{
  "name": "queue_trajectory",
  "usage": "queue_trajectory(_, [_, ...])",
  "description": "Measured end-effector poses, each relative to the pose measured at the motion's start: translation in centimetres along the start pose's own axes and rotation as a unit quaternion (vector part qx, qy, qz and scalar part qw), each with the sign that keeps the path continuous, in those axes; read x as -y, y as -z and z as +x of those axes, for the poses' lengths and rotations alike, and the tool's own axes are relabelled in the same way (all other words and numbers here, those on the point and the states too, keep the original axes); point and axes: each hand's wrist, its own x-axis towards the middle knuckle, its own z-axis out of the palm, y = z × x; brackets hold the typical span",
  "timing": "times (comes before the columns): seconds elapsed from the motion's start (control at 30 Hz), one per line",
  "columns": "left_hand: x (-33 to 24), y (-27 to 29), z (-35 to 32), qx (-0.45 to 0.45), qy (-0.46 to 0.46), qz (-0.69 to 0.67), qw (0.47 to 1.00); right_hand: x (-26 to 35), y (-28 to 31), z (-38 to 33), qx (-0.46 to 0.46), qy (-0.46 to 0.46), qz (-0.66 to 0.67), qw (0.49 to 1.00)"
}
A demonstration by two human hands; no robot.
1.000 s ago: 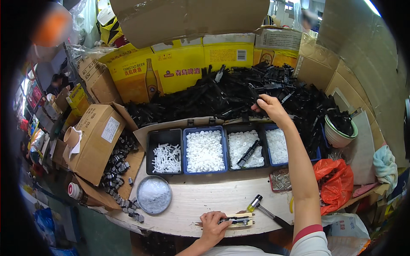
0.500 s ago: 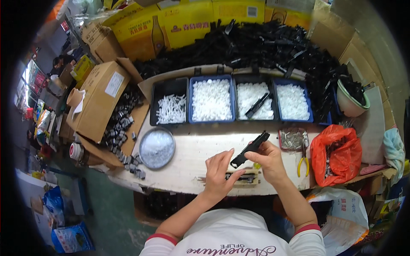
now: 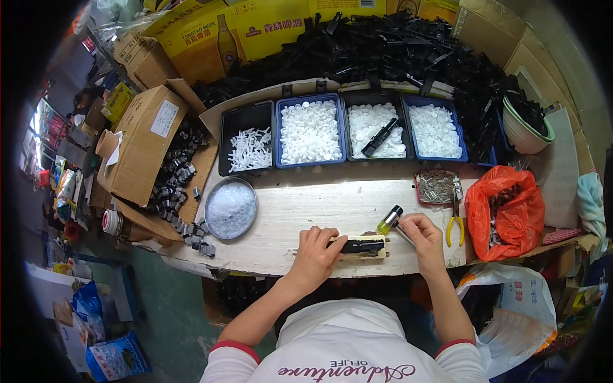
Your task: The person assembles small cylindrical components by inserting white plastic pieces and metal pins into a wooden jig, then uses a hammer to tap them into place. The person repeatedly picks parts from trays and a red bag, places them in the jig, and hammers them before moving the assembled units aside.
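At the table's front edge a long black plastic part (image 3: 361, 246) lies in a light-coloured wooden block (image 3: 382, 254). My left hand (image 3: 315, 256) grips the part's left end, fingers closed over it. In my right hand (image 3: 423, 239) is a small mallet (image 3: 391, 219) with a clear-yellow and black head and a thin metal handle. The fingers are closed on the handle, and the head hovers just above the right end of the block. Farther back, another black part (image 3: 380, 137) lies on top of white pieces in a bin.
Bins of small white plastic pieces (image 3: 310, 131) line the back, before a heap of black parts (image 3: 357, 57). A round metal dish (image 3: 231, 207) and a carton of dark metal-like pieces (image 3: 143, 150) stand left. At right are a tray of pins (image 3: 438, 186), yellow-handled pliers (image 3: 454, 230) and a red bag (image 3: 504, 214).
The black part has gone from my right hand down into the block, where my left hand now grips it. My right hand has taken up the mallet.
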Motion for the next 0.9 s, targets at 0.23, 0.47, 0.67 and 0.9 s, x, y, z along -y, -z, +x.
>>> queue_trajectory(0.23, [0.3, -0.5, -0.1, 0.048, 0.002, 0.040, 0.998, -0.9, 0.8, -0.3, 0.002, 0.032, -0.113, 0.993])
queue_trajectory(0.47, [0.6, -0.6, 0.2, 0.101, -0.009, 0.090, 0.991, -1.6, 1.2, -0.5, -0.023, 0.183, -0.343, 0.921])
queue_trajectory(0.67, [0.8, 0.4, -0.5, 0.093, -0.036, 0.033, 0.995, -1.9, 1.2, -1.1, -0.041, 0.226, -0.579, 0.783])
queue_trajectory(0.9, [1.6, -0.3, -1.1, 0.091, -0.085, 0.065, 0.990, -1.8, 1.5, -1.0, 0.004, 0.206, -0.507, 0.837])
